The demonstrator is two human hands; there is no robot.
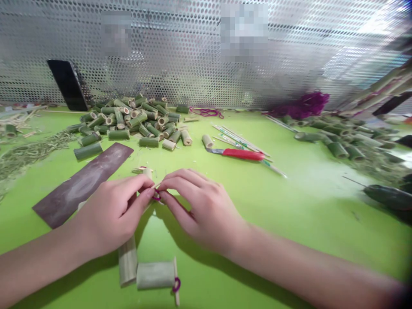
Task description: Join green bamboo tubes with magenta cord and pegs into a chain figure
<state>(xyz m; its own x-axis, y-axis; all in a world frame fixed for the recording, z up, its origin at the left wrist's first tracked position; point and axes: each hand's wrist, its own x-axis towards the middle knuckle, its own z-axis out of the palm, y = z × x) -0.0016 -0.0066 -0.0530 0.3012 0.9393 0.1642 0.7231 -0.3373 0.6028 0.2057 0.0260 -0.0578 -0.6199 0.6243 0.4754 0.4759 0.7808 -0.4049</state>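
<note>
My left hand (pixel 112 210) and my right hand (pixel 202 206) meet near the middle, fingertips pinched around a small purple cord loop (pixel 156 195) and a thin pale stick. Just behind the fingers stands part of a pale bamboo piece (pixel 147 172). Under my left wrist lies a pale bamboo length (pixel 128 262), partly covered by the hand. Next to it rests a short pale bamboo tube (pixel 155 275), with a thin stick (pixel 175 266) at its right end and a purple cord ring (pixel 176 284) around that stick.
Brown sandpaper (pixel 83 184) lies at the left. Behind are a pile of green bamboo pieces (pixel 128 118) and an upright phone (pixel 68 85). A red-handled knife (pixel 243 154) lies by thin sticks. More bamboo (pixel 337 148), purple cord (pixel 302 105) and a dark tool (pixel 389 197) are at right.
</note>
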